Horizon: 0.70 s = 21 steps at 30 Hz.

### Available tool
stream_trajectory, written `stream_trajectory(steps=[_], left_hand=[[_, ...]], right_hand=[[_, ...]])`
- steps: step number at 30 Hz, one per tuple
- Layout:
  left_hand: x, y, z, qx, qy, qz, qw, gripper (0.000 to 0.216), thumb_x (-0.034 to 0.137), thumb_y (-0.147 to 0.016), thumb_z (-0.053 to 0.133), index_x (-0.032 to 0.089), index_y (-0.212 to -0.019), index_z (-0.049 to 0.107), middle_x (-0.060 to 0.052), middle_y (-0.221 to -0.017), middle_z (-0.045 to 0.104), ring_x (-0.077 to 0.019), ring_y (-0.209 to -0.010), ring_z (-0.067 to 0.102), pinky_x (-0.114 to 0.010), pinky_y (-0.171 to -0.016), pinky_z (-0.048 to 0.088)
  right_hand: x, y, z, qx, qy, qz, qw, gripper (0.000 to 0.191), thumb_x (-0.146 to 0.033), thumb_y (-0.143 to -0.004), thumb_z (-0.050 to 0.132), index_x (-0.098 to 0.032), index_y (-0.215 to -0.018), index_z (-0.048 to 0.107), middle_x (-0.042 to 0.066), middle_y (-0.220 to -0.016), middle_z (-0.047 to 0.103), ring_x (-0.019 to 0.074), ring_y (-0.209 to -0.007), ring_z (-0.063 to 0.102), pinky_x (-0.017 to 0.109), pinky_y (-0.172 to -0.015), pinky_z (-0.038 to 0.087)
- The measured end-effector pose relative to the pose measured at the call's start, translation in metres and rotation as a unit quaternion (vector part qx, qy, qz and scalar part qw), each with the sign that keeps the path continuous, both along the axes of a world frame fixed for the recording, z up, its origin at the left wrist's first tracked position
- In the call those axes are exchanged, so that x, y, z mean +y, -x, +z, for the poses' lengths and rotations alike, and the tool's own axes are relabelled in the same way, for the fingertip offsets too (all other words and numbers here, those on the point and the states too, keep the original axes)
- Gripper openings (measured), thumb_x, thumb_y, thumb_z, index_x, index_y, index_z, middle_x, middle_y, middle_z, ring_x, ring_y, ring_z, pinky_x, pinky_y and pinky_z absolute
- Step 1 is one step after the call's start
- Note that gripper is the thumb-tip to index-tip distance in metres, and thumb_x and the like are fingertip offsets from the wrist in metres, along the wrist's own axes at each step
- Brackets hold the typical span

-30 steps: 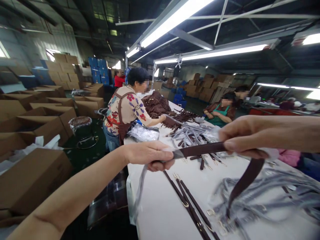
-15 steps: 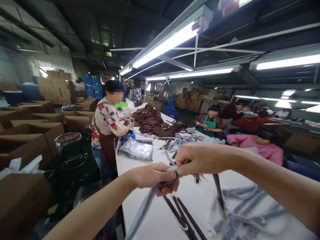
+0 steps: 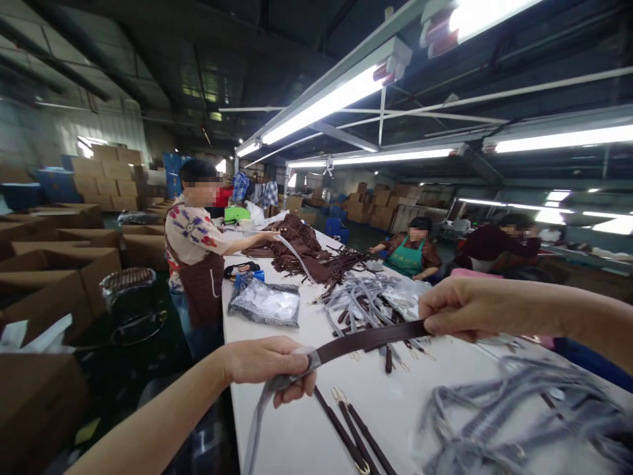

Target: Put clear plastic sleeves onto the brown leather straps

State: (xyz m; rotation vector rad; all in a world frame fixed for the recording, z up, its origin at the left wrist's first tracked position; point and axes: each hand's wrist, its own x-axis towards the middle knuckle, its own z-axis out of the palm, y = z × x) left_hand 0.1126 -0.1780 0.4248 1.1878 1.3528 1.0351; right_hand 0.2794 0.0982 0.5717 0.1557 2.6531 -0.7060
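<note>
A dark brown strap [image 3: 368,340] is stretched in the air between my two hands above the white table [image 3: 316,422]. My left hand [image 3: 270,364] is closed round the end of a clear plastic sleeve [image 3: 257,422] that hangs down from it. My right hand [image 3: 462,309] pinches the strap's far end. Below them on the table lie two or three bare brown straps [image 3: 353,429] with metal buckles. A heap of sleeved straps [image 3: 519,415] lies at the right.
A person in a flowered top and brown apron [image 3: 195,257] stands at the table's left edge beside a brown strap pile [image 3: 301,247] and a plastic bag bundle [image 3: 264,303]. Other people sit across the table [image 3: 410,251]. Cardboard boxes [image 3: 54,270] fill the floor at left.
My hands came together half a second ago and have now pulled apart again, baring more of the brown strap from the sleeve. The view has shifted slightly.
</note>
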Motion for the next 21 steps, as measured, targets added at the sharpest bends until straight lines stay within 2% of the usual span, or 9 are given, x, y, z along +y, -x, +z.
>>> stream_trajectory(steps=[4,6,8,10,12,14,17,21], left_hand=[[0.029,-0.011,-0.004,0.006,-0.031,-0.067,0.997,0.057,0.067,-0.087,0.046,0.014,-0.093,0.065,0.003,-0.055,0.052,-0.0087,-0.042,0.045,-0.021,-0.046,0.039],[0.041,-0.015,-0.008,0.006,-0.028,-0.076,0.997,0.059,0.068,-0.087,0.044,0.013,-0.092,0.066,0.003,-0.053,0.052,-0.0090,-0.041,0.046,-0.022,-0.048,0.041],[0.053,-0.020,-0.013,-0.004,-0.028,-0.066,0.997,0.062,0.071,-0.085,0.045,0.013,-0.090,0.067,0.004,-0.052,0.051,-0.0092,-0.041,0.047,-0.023,-0.048,0.041],[0.064,-0.026,-0.016,-0.024,-0.036,-0.044,0.998,0.064,0.074,-0.081,0.048,0.013,-0.089,0.066,0.004,-0.052,0.052,-0.0097,-0.041,0.048,-0.023,-0.047,0.041],[0.075,-0.032,-0.019,-0.046,-0.039,-0.026,0.998,0.066,0.077,-0.077,0.051,0.013,-0.087,0.065,0.003,-0.053,0.053,-0.0105,-0.042,0.049,-0.023,-0.047,0.041],[0.085,-0.036,-0.020,-0.062,-0.041,-0.025,0.997,0.067,0.078,-0.075,0.052,0.013,-0.086,0.065,0.002,-0.054,0.054,-0.0109,-0.043,0.049,-0.024,-0.047,0.041],[0.096,-0.040,-0.021,-0.079,-0.064,-0.046,0.994,0.067,0.077,-0.076,0.051,0.012,-0.086,0.065,0.001,-0.054,0.054,-0.0115,-0.044,0.050,-0.025,-0.048,0.041],[0.106,-0.040,-0.027,-0.111,-0.087,-0.068,0.988,0.066,0.075,-0.076,0.055,0.011,-0.086,0.065,0.000,-0.054,0.055,-0.0125,-0.045,0.051,-0.026,-0.048,0.042]], right_hand=[[-0.015,0.007,-0.003,0.010,-0.126,0.035,0.991,0.018,-0.030,-0.079,0.055,-0.017,-0.068,0.059,-0.003,-0.054,0.053,0.0107,-0.053,0.046,0.023,-0.052,0.031],[-0.023,0.008,-0.002,0.032,-0.164,0.038,0.985,0.018,-0.030,-0.079,0.054,-0.018,-0.068,0.060,-0.003,-0.055,0.055,0.0115,-0.054,0.048,0.024,-0.052,0.031],[-0.033,0.008,-0.004,0.067,-0.198,0.070,0.975,0.023,-0.030,-0.083,0.052,-0.018,-0.065,0.060,-0.002,-0.057,0.055,0.0115,-0.055,0.047,0.024,-0.052,0.030],[-0.043,0.009,-0.013,0.102,-0.249,0.148,0.952,0.026,-0.026,-0.087,0.048,-0.018,-0.067,0.062,0.000,-0.062,0.059,0.0125,-0.059,0.049,0.026,-0.055,0.030],[-0.052,0.012,-0.026,0.130,-0.317,0.229,0.911,0.024,-0.015,-0.089,0.043,-0.016,-0.078,0.065,0.005,-0.076,0.066,0.0154,-0.067,0.055,0.028,-0.059,0.031],[-0.057,0.016,-0.041,0.149,-0.367,0.249,0.884,0.026,-0.005,-0.086,0.041,-0.013,-0.091,0.064,0.009,-0.087,0.068,0.0183,-0.073,0.059,0.030,-0.062,0.032],[-0.056,0.020,-0.061,0.169,-0.361,0.216,0.891,0.023,-0.005,-0.087,0.040,-0.013,-0.094,0.061,0.011,-0.094,0.067,0.0191,-0.073,0.061,0.030,-0.062,0.034],[-0.053,0.023,-0.082,0.176,-0.276,0.191,0.925,0.018,-0.012,-0.090,0.043,-0.013,-0.103,0.056,0.011,-0.094,0.067,0.0202,-0.073,0.062,0.029,-0.061,0.039]])
